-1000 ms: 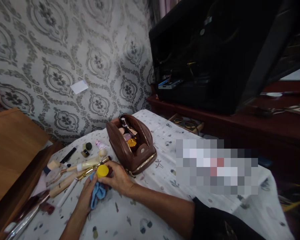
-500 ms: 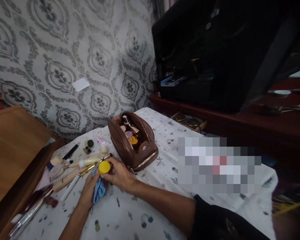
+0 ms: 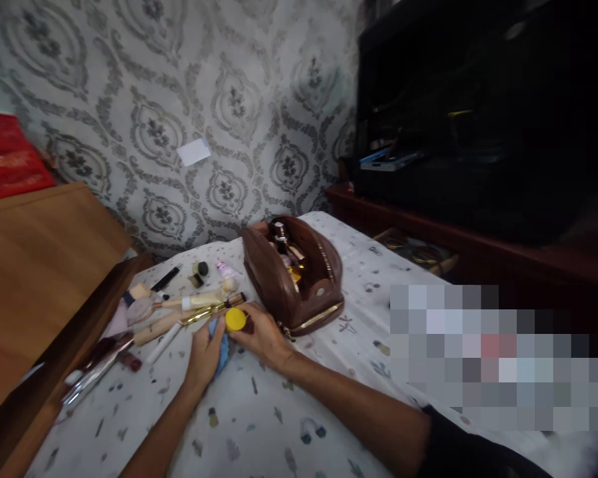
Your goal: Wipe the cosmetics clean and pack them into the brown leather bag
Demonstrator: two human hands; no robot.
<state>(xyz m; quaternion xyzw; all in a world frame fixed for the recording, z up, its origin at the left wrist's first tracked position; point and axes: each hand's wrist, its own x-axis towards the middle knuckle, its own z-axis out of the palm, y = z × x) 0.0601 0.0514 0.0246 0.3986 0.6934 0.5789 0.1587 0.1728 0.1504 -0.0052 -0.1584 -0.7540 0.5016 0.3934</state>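
Note:
A small container with a round yellow lid (image 3: 235, 320) is gripped by my right hand (image 3: 265, 337), its dark side partly showing between the fingers. My left hand (image 3: 202, 353) is closed on a blue cloth (image 3: 222, 352), pressed close to the container's left side. Behind my right hand stands an open brown bag (image 3: 273, 280) with its zip apart and several cosmetic items inside. Left of my hands lie makeup brushes, a gold tube (image 3: 206, 313), a cream-coloured tube (image 3: 199, 300) and a white stick (image 3: 164, 342).
A patterned white cloth (image 3: 259, 425) covers the table. Wooden furniture (image 3: 50, 265) and a red item (image 3: 10, 159) are at the left. On the right are a dark screen (image 3: 453, 133) and an open drawer (image 3: 446, 264). A blurred patch hides part of the right side.
The view has shifted, so the bag and my hands appear farther right. The blue cloth shows less beside my left hand. Both hands keep their holds.

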